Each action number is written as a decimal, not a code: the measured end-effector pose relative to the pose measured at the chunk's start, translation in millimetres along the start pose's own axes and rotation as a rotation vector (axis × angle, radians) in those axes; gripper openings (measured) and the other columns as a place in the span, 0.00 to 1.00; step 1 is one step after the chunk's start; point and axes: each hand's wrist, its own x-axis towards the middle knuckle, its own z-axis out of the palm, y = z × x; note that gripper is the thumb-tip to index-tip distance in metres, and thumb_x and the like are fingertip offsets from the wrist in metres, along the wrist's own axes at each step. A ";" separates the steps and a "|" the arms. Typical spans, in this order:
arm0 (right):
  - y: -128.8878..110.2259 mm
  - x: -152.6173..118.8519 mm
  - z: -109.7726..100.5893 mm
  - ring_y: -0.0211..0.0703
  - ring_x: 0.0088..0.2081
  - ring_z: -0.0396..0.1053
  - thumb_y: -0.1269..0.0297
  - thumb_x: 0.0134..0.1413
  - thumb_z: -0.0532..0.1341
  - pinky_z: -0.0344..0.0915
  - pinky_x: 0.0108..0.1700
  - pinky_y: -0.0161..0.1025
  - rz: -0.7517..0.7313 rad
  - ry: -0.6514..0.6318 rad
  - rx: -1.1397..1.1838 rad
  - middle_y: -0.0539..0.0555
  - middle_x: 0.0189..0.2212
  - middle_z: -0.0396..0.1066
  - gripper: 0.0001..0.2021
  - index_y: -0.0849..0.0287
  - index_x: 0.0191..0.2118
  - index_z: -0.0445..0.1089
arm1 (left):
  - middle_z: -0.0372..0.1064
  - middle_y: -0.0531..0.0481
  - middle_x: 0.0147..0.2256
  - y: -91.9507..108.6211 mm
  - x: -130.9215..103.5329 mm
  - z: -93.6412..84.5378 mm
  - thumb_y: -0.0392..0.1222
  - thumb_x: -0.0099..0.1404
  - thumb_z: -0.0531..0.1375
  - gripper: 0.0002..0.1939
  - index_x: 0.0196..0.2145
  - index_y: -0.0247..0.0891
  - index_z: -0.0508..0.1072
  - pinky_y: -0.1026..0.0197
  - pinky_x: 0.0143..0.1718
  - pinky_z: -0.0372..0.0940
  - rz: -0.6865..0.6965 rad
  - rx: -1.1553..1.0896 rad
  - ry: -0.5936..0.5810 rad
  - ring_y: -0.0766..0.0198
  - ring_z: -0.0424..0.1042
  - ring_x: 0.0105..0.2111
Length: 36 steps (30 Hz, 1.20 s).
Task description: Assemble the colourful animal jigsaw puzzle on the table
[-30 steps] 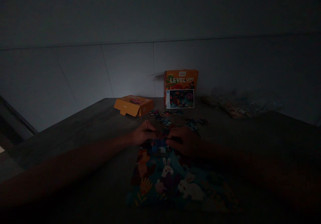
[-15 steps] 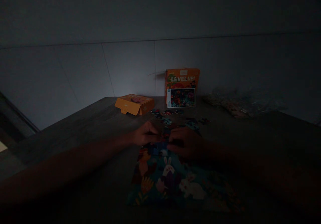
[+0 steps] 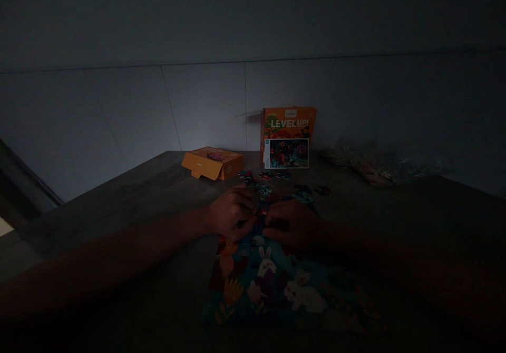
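A partly assembled jigsaw puzzle (image 3: 264,284) with white rabbits and flowers lies on the table in front of me. At its far edge my left hand (image 3: 233,213) is closed, fingers curled downward; what they hold, if anything, is hidden. My right hand (image 3: 290,221) faces it, thumb and fingers pinched at a small red and white puzzle piece (image 3: 263,213). The fingertips of both hands nearly meet there. Just beyond them lie several loose puzzle pieces (image 3: 302,194). The scene is very dark, so fine detail is lost.
An orange box (image 3: 213,162) with its flap open lies at the back left. Against the wall stands an orange "LEVEL UP!" box (image 3: 288,124), a picture card (image 3: 286,154) leaning on it. Clear plastic bags (image 3: 379,168) lie at the back right of the grey table (image 3: 130,195).
My left hand has rolled over and shifted slightly toward me, its back now covering more of the puzzle's far left corner. My right hand has hardly moved.
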 end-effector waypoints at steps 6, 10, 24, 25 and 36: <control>-2.3 -0.3 -1.7 0.34 0.23 0.60 0.64 0.55 0.62 0.53 0.28 0.32 0.022 -0.014 0.003 0.47 0.21 0.66 0.08 0.60 0.27 0.69 | 0.54 0.55 0.14 -9.7 -10.4 8.3 0.38 0.73 0.47 0.27 0.14 0.37 0.58 0.64 0.22 0.51 -0.434 -0.250 0.136 0.70 0.55 0.16; -1.5 -0.1 -0.9 0.33 0.23 0.59 0.65 0.54 0.62 0.52 0.28 0.32 0.010 -0.013 -0.007 0.47 0.21 0.65 0.07 0.61 0.27 0.69 | 0.59 0.54 0.16 -11.6 -13.5 10.0 0.40 0.74 0.47 0.27 0.17 0.35 0.63 0.65 0.23 0.54 -0.426 -0.296 0.096 0.70 0.60 0.17; -1.5 -2.0 -4.0 0.44 0.39 0.69 0.66 0.57 0.60 0.66 0.41 0.41 -0.134 -0.019 0.001 0.58 0.39 0.69 0.10 0.60 0.42 0.76 | 0.63 0.50 0.19 -2.9 -0.4 3.0 0.36 0.70 0.49 0.19 0.20 0.38 0.63 0.60 0.29 0.59 -0.134 -0.190 -0.004 0.64 0.64 0.21; -1.2 -2.1 -4.0 0.44 0.39 0.69 0.66 0.57 0.60 0.66 0.41 0.42 -0.156 -0.026 0.014 0.58 0.40 0.69 0.10 0.59 0.42 0.76 | 0.63 0.50 0.19 -2.9 -0.5 3.2 0.36 0.70 0.49 0.19 0.20 0.38 0.63 0.60 0.29 0.59 -0.127 -0.186 0.002 0.63 0.64 0.21; -3.2 -1.3 -6.0 0.42 0.37 0.68 0.68 0.57 0.60 0.65 0.39 0.40 -0.177 -0.057 0.055 0.57 0.37 0.68 0.10 0.60 0.40 0.78 | 0.71 0.47 0.19 -11.5 -13.9 9.2 0.51 0.76 0.45 0.31 0.20 0.33 0.71 0.66 0.25 0.61 -0.410 -0.511 0.061 0.68 0.68 0.20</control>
